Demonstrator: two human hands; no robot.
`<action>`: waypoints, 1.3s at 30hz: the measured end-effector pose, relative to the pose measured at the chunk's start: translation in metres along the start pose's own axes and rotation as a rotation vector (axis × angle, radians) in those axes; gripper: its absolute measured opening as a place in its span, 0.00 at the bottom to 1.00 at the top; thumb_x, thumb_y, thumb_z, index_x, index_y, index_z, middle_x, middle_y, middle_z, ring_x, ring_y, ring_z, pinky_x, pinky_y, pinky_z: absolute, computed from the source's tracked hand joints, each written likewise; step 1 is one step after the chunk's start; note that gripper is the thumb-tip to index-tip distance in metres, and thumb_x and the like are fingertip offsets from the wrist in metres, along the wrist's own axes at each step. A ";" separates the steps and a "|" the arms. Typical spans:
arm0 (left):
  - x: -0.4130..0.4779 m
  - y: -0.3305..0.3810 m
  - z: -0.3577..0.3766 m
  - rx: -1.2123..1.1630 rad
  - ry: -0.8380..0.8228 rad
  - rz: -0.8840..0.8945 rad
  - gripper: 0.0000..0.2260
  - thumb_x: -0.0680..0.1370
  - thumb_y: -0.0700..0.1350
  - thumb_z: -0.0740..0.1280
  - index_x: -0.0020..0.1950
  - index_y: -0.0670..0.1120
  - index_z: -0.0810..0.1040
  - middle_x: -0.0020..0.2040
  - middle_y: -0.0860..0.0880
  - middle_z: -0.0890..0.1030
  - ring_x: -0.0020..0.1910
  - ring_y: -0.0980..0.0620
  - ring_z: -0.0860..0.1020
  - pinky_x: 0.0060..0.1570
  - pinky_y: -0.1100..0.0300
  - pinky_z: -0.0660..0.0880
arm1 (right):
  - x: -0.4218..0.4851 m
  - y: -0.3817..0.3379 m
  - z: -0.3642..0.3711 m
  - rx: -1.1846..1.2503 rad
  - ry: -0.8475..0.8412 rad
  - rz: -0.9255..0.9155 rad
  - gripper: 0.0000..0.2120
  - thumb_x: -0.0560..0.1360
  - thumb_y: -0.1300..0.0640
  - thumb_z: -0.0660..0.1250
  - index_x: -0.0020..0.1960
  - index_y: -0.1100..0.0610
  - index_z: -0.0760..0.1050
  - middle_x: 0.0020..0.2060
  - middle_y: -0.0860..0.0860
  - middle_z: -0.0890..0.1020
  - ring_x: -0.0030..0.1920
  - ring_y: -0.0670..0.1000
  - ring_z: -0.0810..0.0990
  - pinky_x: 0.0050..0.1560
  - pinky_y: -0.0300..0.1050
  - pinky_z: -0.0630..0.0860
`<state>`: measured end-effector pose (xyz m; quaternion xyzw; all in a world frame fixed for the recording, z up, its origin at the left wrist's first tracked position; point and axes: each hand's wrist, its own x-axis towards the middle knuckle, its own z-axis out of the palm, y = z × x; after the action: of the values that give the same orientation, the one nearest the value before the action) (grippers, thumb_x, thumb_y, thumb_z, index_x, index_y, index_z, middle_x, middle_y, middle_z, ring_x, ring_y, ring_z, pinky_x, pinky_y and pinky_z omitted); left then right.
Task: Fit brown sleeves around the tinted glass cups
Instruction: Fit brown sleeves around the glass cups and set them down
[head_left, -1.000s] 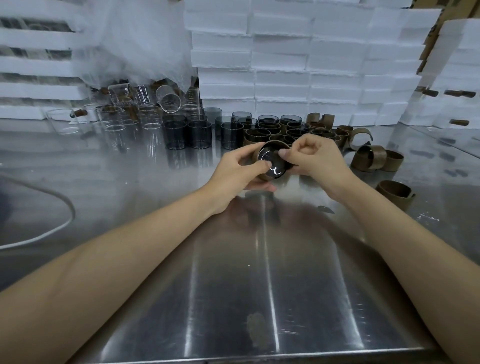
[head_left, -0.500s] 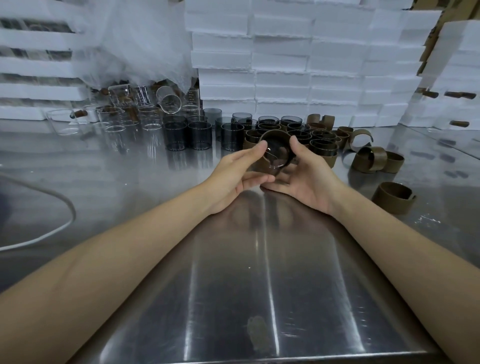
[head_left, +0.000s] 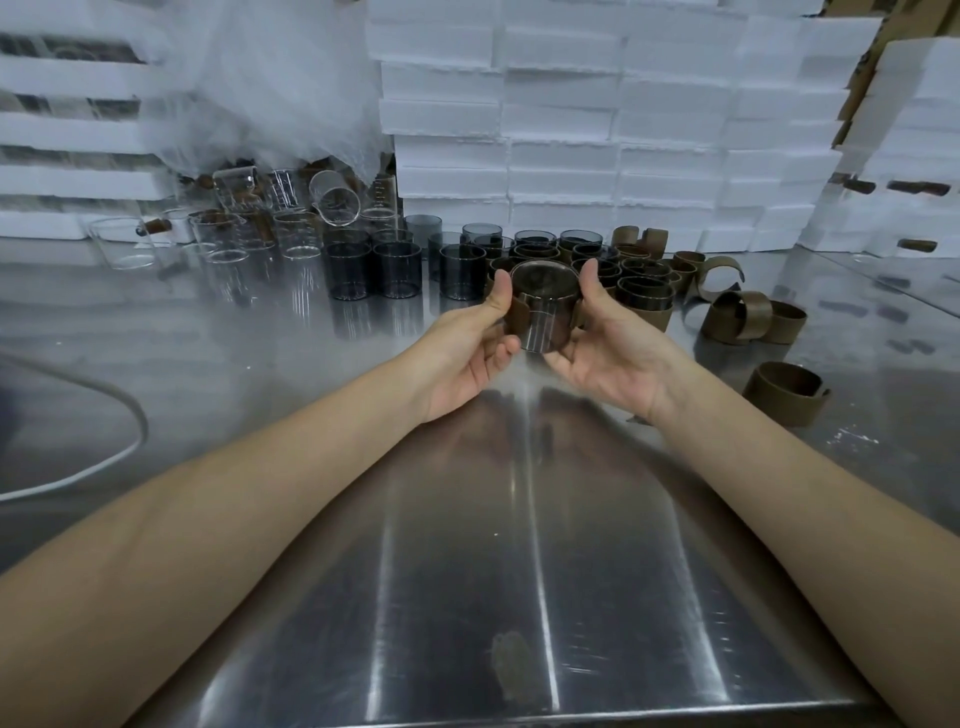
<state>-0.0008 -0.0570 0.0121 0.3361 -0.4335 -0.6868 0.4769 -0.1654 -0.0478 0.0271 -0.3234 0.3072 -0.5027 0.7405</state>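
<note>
Hands close in: left hand (head_left: 467, 340) and right hand (head_left: 615, 345) curl round a smoky tinted glass cup (head_left: 544, 312), upright over the shiny steel table (head_left: 519, 519). Its brown flexible sleeve (head_left: 518, 318) hugs the far side, with the ends gaping toward the person, one beside each thumb.

The tinted cup (head_left: 545, 312) hides most of the curled fingers (head_left: 501, 352).

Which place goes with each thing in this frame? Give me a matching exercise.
Things:
1. held cup
2. clear glasses
3. lone sleeve
4. cable

Places:
A. far left, curving
B. between left hand and right hand
C. back left, clustered
D. right, apart from the others

Pairs: 1-B, 2-C, 3-D, 4-A
</note>
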 end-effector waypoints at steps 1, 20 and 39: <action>0.000 0.001 0.000 -0.004 -0.003 0.006 0.16 0.77 0.57 0.66 0.50 0.43 0.78 0.33 0.51 0.81 0.25 0.60 0.74 0.27 0.72 0.74 | 0.000 -0.001 0.000 0.019 -0.007 0.002 0.32 0.64 0.44 0.70 0.64 0.60 0.74 0.57 0.58 0.82 0.59 0.54 0.81 0.56 0.46 0.80; -0.003 -0.013 -0.006 0.693 0.048 0.602 0.31 0.71 0.32 0.73 0.70 0.51 0.70 0.62 0.57 0.76 0.57 0.57 0.80 0.58 0.62 0.77 | 0.008 0.005 -0.018 -0.660 -0.034 -0.520 0.29 0.62 0.79 0.72 0.51 0.55 0.66 0.55 0.51 0.79 0.52 0.48 0.83 0.50 0.46 0.81; 0.001 -0.013 -0.008 0.737 0.054 0.640 0.23 0.68 0.29 0.74 0.47 0.48 0.65 0.74 0.48 0.70 0.60 0.55 0.79 0.56 0.61 0.78 | 0.011 0.011 -0.021 -1.077 0.017 -0.736 0.28 0.63 0.72 0.77 0.47 0.50 0.64 0.53 0.45 0.77 0.53 0.41 0.80 0.56 0.48 0.80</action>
<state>0.0013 -0.0582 -0.0033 0.3501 -0.7167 -0.2978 0.5244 -0.1723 -0.0588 0.0041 -0.7295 0.3910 -0.5015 0.2517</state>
